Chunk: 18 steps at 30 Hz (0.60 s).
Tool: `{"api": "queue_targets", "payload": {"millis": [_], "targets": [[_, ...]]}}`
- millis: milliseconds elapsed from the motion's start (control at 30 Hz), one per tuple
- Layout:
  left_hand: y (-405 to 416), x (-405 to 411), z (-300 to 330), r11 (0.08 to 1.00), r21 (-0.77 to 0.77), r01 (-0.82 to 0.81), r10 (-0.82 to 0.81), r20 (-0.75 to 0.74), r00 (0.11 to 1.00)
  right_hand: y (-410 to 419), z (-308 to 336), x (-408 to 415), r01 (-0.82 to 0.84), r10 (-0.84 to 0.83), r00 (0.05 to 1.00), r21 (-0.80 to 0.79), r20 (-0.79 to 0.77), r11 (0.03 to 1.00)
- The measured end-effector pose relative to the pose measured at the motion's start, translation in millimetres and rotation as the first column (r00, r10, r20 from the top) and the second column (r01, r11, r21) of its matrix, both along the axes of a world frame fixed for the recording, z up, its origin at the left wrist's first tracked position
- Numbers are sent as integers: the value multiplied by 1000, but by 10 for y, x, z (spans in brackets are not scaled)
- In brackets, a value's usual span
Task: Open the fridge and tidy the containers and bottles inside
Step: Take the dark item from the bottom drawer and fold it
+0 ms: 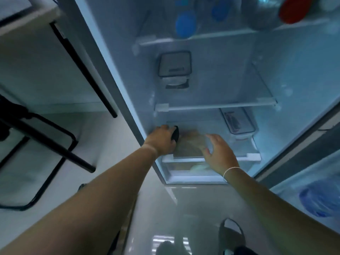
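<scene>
The fridge stands open in front of me. On its lowest shelf [253, 156] lies a clear container with brownish contents [191, 144]. My left hand [162, 139] is closed around a dark rounded thing [175, 134] at the container's left end. My right hand [219, 153] rests against the container's right side with fingers spread. A clear lidded box [239, 123] sits further right on the same shelf. A square container with a dark-rimmed lid [174, 64] stands on the middle shelf [217, 105]. The frame is blurred.
Blue-lidded bottles [185, 23] and a red-lidded jar [294, 10] stand on the top shelf. A drawer [193, 170] sits below the lowest shelf. The open door at right holds a blue-capped bottle [320, 201]. A black-framed chair [46, 144] stands to the left on the pale floor.
</scene>
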<state>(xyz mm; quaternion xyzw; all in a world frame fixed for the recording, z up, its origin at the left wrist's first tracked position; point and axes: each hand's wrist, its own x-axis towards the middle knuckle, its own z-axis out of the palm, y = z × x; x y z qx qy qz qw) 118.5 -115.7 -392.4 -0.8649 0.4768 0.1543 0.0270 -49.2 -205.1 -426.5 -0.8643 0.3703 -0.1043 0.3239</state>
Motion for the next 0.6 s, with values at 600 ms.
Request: {"api": "queue_targets", "payload": {"millis": [600], "targets": [[-633, 529, -1279, 867, -45, -496, 423, -458, 782, -314, -1202, 1323, 211, -366, 930, 746, 47, 632]]}}
